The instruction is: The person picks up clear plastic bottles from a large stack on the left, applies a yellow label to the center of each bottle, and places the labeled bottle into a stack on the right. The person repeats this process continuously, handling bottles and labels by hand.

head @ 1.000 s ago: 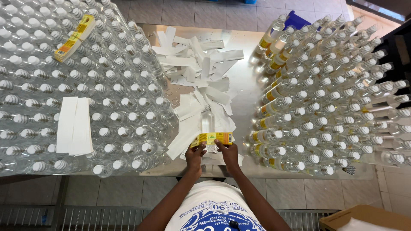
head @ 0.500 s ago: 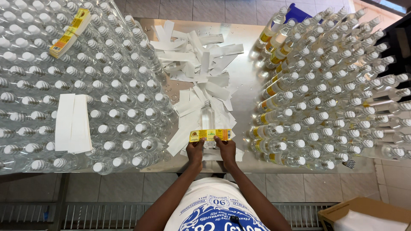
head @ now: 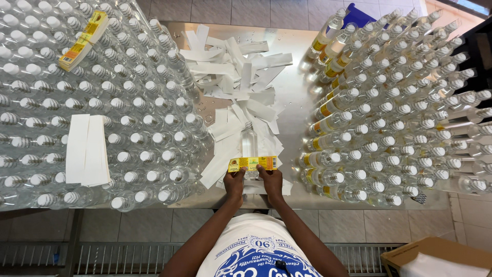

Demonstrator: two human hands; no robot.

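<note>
Left hand [head: 234,182]: pinching left end of yellow label [head: 252,163], fingers closed on it.
Right hand [head: 270,179]: gripping right end, same label.
Label: stretched flat across clear bottle [head: 249,144] lying on metal table [head: 292,102].
Beyond: white backing strips [head: 241,82] heaped mid-table.
Left: unlabelled bottles [head: 143,128], label stack [head: 83,41] on top.
Right: labelled bottles [head: 389,102].

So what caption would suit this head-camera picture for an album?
Both hands press a yellow label onto a clear bottle amid white backing strips.
</note>
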